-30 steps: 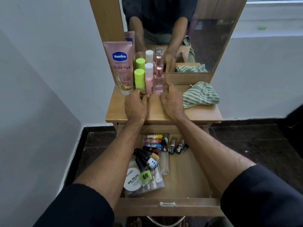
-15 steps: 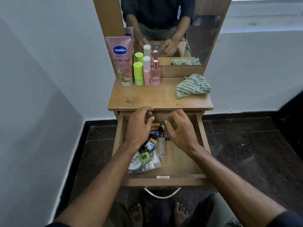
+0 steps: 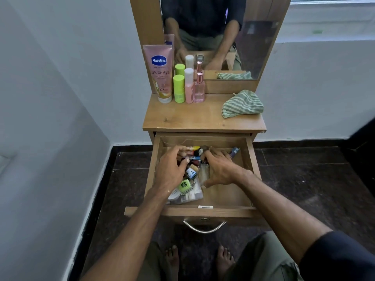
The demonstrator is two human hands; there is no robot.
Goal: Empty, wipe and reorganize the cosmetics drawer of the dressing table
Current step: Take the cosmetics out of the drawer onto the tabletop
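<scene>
**Fingers in the drawer: gathering the small cosmetics**

Your fingers (image 3: 176, 151) on the left hand (image 3: 169, 171) are curled over the far left part of the pile of small cosmetics (image 3: 192, 159); whether they have closed on any item cannot be told, since the hand covers the contact. The fingers of your right hand (image 3: 220, 168) lie spread and fairly flat over the right side of the same pile, with the thumb stretched back toward you beside a clear slim bottle (image 3: 204, 173). No firm hold is visible on that side.

The pile sits directly under and between both sets of fingers, in the left half of the open drawer (image 3: 250, 159). Most of the tubes and sticks lie with their long axes running from one hand toward the other, while the clear slim bottle runs toward you and away. The hands bracket the pile about equally, so neither is clearly nearer.

Just nearer you than the left fingers lie a green-capped nail polish (image 3: 185, 186) and a clear pouch (image 3: 190, 196), still in the drawer.

Beyond both hands, the tabletop (image 3: 192, 120) carries a Vaseline tube (image 3: 159, 72), three upright bottles and a striped cloth (image 3: 242, 104). In my judgement the emptying step is partly done.
</scene>
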